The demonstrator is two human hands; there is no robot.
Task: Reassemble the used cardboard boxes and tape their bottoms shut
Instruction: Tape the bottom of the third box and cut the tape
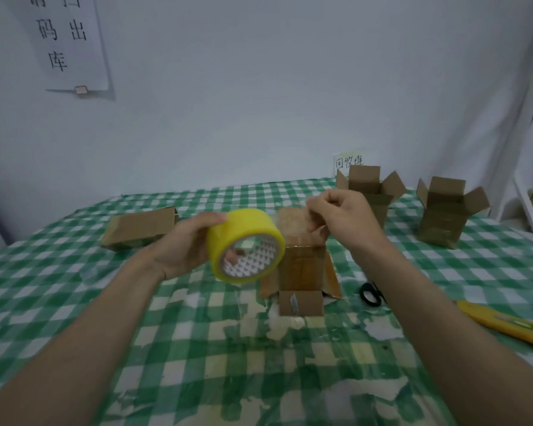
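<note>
Right now the left hand (182, 244) grips a yellow tape roll (246, 245), fingers curled round it, just above the checkered desk (74, 290). Beside it, the right hand (345, 216) pinches the pulled tape end over an upturned cardboard box (302, 265) standing mid-desk. Two open boxes (370, 189) (450, 210) stand behind; another box (139, 227) lies left; scissors (371, 293) and a yellow knife (505, 324) lie right.

Head view, facing forward-down, close over table (197, 348)
</note>
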